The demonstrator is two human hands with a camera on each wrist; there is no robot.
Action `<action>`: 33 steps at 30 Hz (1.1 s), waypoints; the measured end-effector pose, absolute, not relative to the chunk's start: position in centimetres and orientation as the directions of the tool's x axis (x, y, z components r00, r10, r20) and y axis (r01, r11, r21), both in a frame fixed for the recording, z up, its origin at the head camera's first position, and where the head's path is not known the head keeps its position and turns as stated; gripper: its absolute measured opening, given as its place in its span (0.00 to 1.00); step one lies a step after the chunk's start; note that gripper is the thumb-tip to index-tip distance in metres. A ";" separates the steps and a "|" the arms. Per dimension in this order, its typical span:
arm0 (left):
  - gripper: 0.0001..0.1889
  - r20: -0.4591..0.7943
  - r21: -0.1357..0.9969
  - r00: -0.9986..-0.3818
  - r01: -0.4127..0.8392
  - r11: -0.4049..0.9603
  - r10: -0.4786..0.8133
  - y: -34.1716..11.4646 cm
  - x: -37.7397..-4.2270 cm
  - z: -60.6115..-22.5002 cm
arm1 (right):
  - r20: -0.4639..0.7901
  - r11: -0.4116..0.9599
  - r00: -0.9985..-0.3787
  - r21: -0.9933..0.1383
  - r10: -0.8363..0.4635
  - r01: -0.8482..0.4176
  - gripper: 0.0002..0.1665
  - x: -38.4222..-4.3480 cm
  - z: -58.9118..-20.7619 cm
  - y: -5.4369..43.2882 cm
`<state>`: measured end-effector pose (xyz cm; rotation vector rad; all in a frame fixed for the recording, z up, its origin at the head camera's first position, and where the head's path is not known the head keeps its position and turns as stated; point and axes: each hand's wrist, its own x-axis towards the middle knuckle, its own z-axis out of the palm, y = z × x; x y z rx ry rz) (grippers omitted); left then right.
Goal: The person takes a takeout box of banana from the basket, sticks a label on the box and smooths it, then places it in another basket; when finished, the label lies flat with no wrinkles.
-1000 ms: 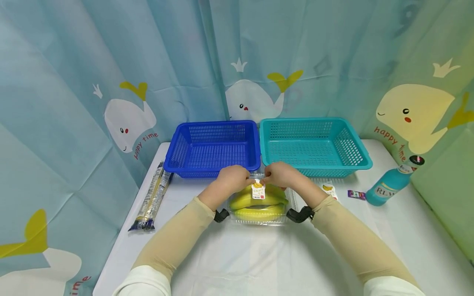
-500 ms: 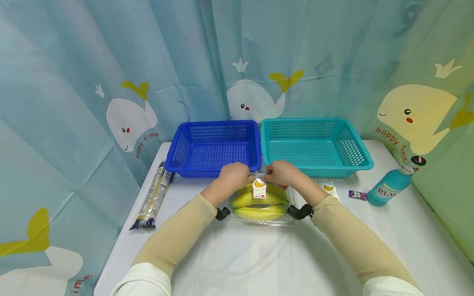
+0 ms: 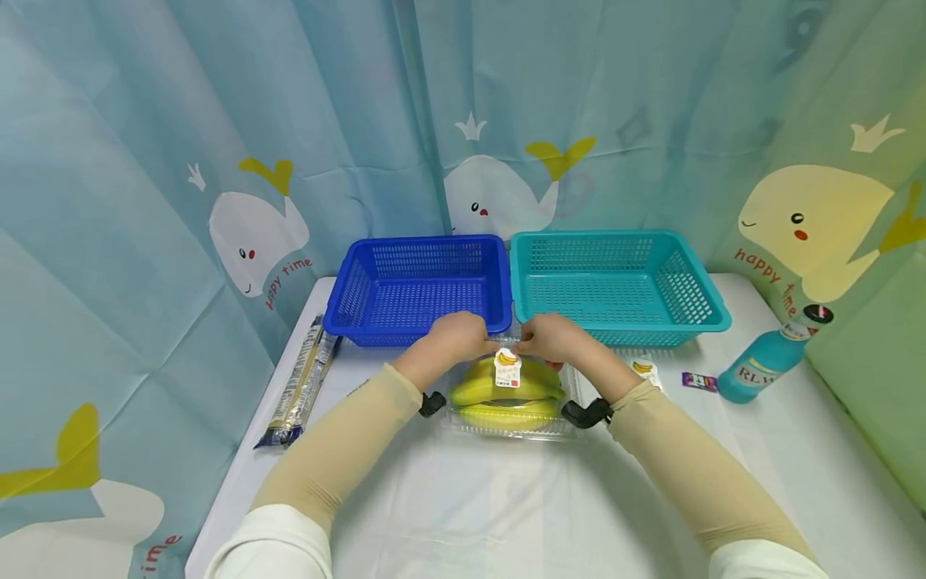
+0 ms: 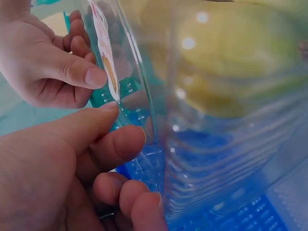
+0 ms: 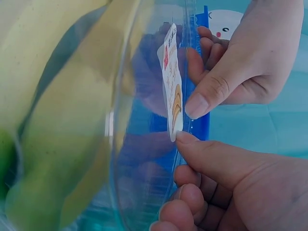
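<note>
A clear plastic clamshell box (image 3: 550, 437) stands at the middle of the table with yellow bananas (image 3: 506, 415) inside. On its lid is a white banana label (image 3: 508, 371). My left hand (image 3: 456, 338) pinches the box's far edge between thumb and fingers, just left of the label. From the other side, my right hand (image 3: 551, 338) pinches the same edge. Both wrist views show the thumbs close together at the end of the label (image 4: 108, 53). In the right wrist view the other fingers (image 5: 177, 214) of my right hand curl beneath the rim.
A blue basket (image 3: 340, 330) and a teal basket (image 3: 712, 322) stand behind the box. A long foil-wrapped packet (image 3: 298, 390) lies left. To the right are another banana label (image 3: 646, 370), a small purple packet (image 3: 698, 381) and a teal bottle (image 3: 760, 366).
Both hands have shifted slightly away from me along the box's far edge, and the view has drifted a little. The box stays in about the same place.
</note>
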<state>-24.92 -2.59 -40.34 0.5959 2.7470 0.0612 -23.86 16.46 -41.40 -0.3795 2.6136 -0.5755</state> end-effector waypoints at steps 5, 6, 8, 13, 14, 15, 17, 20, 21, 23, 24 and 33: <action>0.26 -0.328 0.140 -0.847 0.394 0.909 0.417 -2.7 -25.1 -40.2 | -0.350 0.876 -0.868 -0.451 -0.352 -0.173 0.19 -23.8 -41.3 16.5; 0.26 -0.331 0.148 -0.845 0.393 0.907 0.420 -2.7 -25.1 -40.3 | -0.348 0.874 -0.868 -0.453 -0.353 -0.174 0.20 -23.8 -41.3 16.5; 0.27 -0.342 0.166 -0.838 0.392 0.905 0.426 -2.8 -25.2 -40.3 | -0.346 0.869 -0.868 -0.464 -0.358 -0.173 0.20 -23.8 -41.2 16.7; 0.29 -0.331 0.313 -0.815 0.380 0.870 0.475 -3.9 -25.4 -40.8 | -0.313 0.840 -0.864 -0.504 -0.395 -0.201 0.22 -23.2 -41.0 17.2; 0.29 -0.313 0.357 -0.814 0.377 0.855 0.490 -4.3 -25.3 -40.9 | -0.297 0.828 -0.866 -0.521 -0.403 -0.207 0.22 -23.1 -40.9 17.3; 0.28 -0.285 0.398 -0.814 0.379 0.835 0.505 -4.7 -25.2 -41.1 | -0.273 0.815 -0.869 -0.536 -0.413 -0.219 0.22 -22.8 -40.8 17.5; 0.28 -0.215 0.472 -0.824 0.382 0.795 0.524 -5.6 -24.9 -41.3 | -0.209 0.793 -0.884 -0.558 -0.418 -0.243 0.21 -22.3 -40.7 17.9; 0.25 -0.094 0.553 -0.850 0.388 0.737 0.518 -6.9 -24.1 -41.8 | -0.087 0.757 -0.911 -0.590 -0.404 -0.280 0.18 -21.2 -40.8 18.7; 0.24 -0.054 0.576 -0.863 0.384 0.721 0.502 -7.4 -23.8 -42.0 | -0.046 0.752 -0.919 -0.591 -0.392 -0.291 0.16 -20.9 -40.8 19.1; 0.21 0.019 0.620 -0.892 0.365 0.694 0.452 -8.3 -23.3 -42.7 | 0.017 0.739 -0.935 -0.607 -0.355 -0.292 0.13 -20.1 -41.1 19.7; 0.20 0.052 0.640 -0.906 0.353 0.683 0.420 -8.7 -23.0 -43.0 | 0.038 0.728 -0.940 -0.622 -0.339 -0.288 0.12 -19.8 -41.2 20.0; 0.17 0.209 0.794 -0.950 0.302 0.527 0.230 -10.8 -20.5 -46.4 | 0.109 0.684 -0.970 -0.691 -0.219 -0.232 0.24 -17.4 -43.7 22.2</action>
